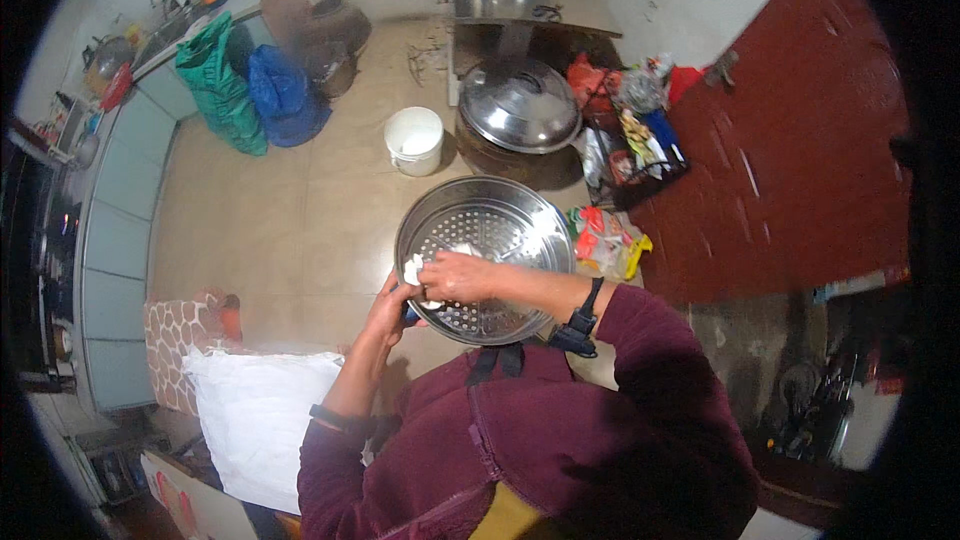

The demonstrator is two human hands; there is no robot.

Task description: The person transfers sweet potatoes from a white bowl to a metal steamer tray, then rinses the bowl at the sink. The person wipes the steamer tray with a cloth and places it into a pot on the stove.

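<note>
A round metal steamer tray [487,202] with a perforated bottom is held in front of my body. My left hand [391,307] grips its left rim from outside. Inside the tray, my right hand [454,277] is near the left wall, its fingers touching a white piece [413,268] that looks like cloth or paper. More white material shows behind the right hand and below its fingers. The right fingertips are partly hidden, so their exact hold is unclear.
A white bucket [415,139] and a large lidded pot [519,106] stand beyond the tray. Plastic bags [600,240] lie to the right. Green [217,86] and blue sacks [285,94] stand at the far left, by the cabinets. A white sheet [262,420] covers something at lower left.
</note>
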